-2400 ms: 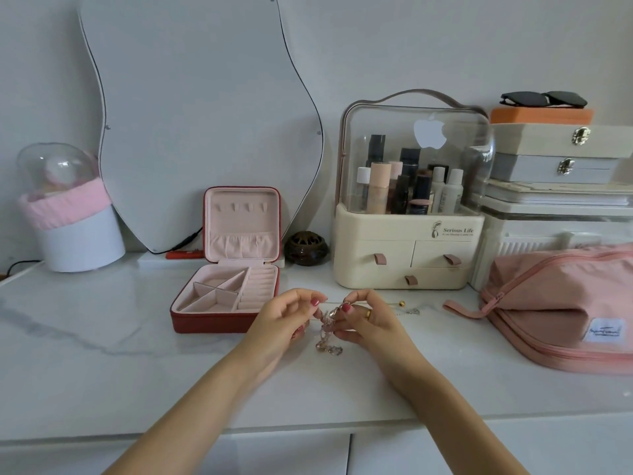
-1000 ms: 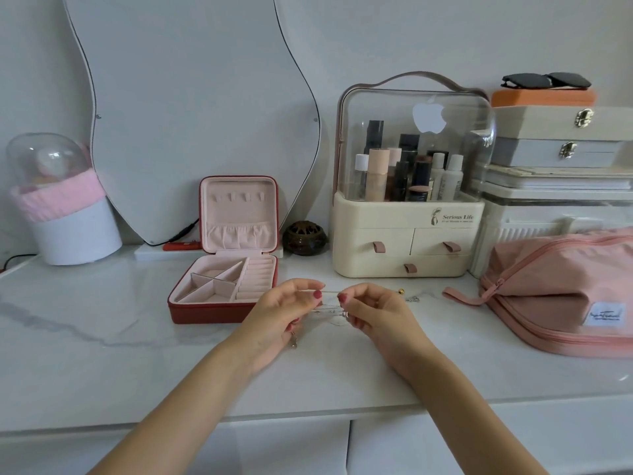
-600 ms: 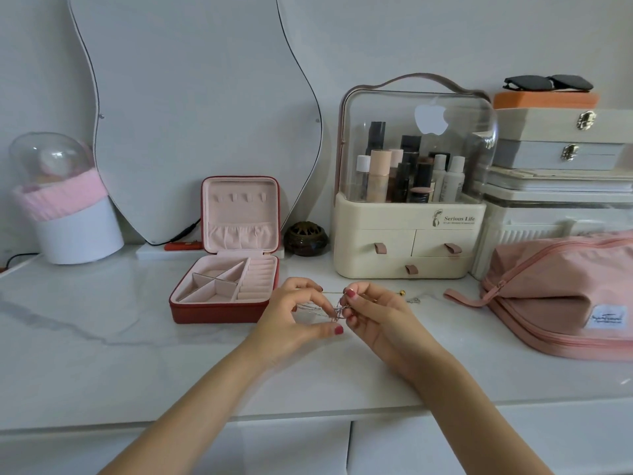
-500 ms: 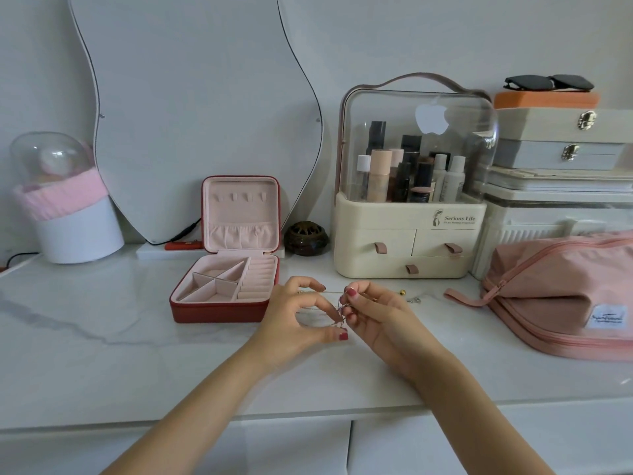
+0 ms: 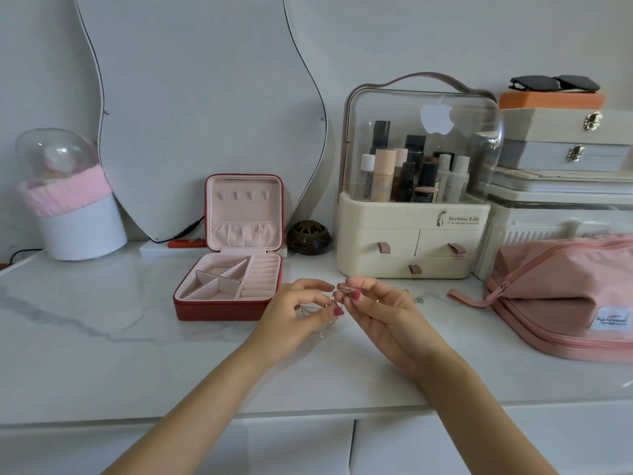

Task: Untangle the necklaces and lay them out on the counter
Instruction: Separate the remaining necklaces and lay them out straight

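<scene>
Hard to make out: necklaces (image 5: pixel 337 299) show only as a small knot of thin pale chain with rose-gold glints, mostly hidden behind fingertips; strand count impossible to tell. Held above the tabletop (image 5: pixel 102 354), at 3 o'clock from the open red jewellery box (image 5: pixel 226 308). Left hand (image 5: pixel 294 317) pinching the tangle, right hand (image 5: pixel 376 310) pinching it too, fingertips nearly meeting. Short run roughly 9 to 3 o'clock, a loose end trailing toward 6 o'clock.

Thin tangled necklaces (image 5: pixel 337 299) bunched just above marble counter (image 5: pixel 137 354)
</scene>
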